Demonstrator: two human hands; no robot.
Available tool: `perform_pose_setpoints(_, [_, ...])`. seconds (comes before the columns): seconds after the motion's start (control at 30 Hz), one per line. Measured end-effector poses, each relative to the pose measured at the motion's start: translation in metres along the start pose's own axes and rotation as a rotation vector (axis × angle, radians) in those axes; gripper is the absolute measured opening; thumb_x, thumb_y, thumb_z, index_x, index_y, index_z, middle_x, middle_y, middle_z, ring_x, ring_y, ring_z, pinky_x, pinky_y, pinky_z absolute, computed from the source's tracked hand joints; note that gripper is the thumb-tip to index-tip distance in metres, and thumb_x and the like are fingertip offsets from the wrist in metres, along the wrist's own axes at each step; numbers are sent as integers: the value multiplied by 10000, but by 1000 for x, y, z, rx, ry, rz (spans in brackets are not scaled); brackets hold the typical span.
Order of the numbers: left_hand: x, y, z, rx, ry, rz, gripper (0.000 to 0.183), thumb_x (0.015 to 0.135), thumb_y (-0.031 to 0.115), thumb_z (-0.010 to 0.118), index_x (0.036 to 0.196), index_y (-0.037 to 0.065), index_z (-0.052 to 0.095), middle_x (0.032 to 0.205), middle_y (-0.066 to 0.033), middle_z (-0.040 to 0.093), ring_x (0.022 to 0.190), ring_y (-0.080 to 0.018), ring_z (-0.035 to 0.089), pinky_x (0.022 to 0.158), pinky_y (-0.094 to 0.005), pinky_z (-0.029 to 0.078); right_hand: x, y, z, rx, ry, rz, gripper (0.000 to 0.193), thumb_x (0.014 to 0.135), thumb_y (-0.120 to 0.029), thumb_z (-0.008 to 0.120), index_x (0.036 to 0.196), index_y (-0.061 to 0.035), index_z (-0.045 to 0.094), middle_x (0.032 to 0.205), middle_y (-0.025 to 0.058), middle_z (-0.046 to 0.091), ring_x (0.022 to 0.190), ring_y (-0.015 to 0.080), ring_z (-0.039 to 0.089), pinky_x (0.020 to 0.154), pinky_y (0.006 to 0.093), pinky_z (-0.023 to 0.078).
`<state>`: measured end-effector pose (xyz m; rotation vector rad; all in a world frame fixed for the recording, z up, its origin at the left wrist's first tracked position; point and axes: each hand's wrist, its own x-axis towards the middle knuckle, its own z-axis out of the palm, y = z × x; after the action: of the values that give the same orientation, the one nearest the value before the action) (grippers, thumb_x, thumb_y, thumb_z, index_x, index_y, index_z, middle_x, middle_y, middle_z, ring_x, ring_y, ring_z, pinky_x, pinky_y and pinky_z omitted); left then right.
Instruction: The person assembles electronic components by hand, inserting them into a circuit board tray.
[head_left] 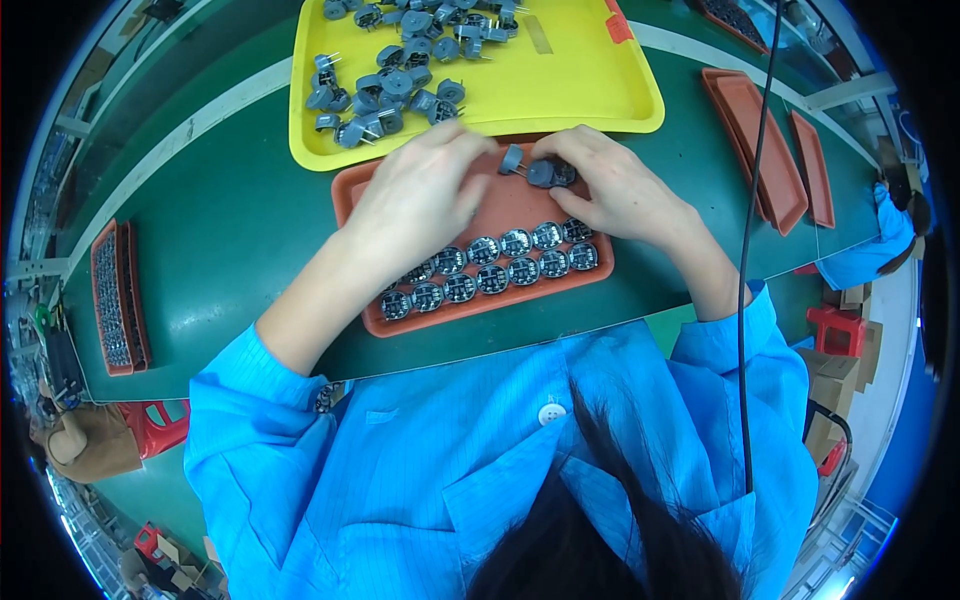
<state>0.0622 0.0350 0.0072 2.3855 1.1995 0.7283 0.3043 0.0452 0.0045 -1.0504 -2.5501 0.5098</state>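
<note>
An orange-brown tray (480, 318) lies before me with two rows of round components (491, 279), their dark circuit faces up. Over its left side is my left hand (425, 185), thumb and fingers apart with nothing visible between them; its fingertips are slightly blurred. My right hand (610, 180) curls round a few grey round components (545, 173) above the tray's far right part. Just left of those, one more grey component (511, 158) with thin pins shows between my hands. My left hand and wrist hide the left ends of the rows.
Beyond the tray, a yellow tray (560, 95) holds a loose heap of grey pinned components (395, 82). Filled trays (118, 298) stand at the left of the green table (220, 270). Orange-brown trays (765, 150) are stacked at right. A black cable (752, 230) hangs down the right side.
</note>
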Motion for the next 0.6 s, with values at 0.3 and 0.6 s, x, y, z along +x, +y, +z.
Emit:
perform_pose_setpoints(0.3, [20,-3,38,351,103,171,140,816,64,657,928,-8,613,858,-146,602,736,-318,671,616,-399,559,-1,11,1,92,-3,1,258,797,-87,705,1044,-60,637,997,100,632,1010,289,602,840,385,533])
perform_pose_setpoints(0.6, [27,16,40,421,-101,166,107,789,35,614,889,-2,611,860,-164,616,768,-307,678,651,-407,552,-3,21,6,125,17,-130,217,788,-82,697,999,-69,648,989,88,638,1016,282,601,877,395,519])
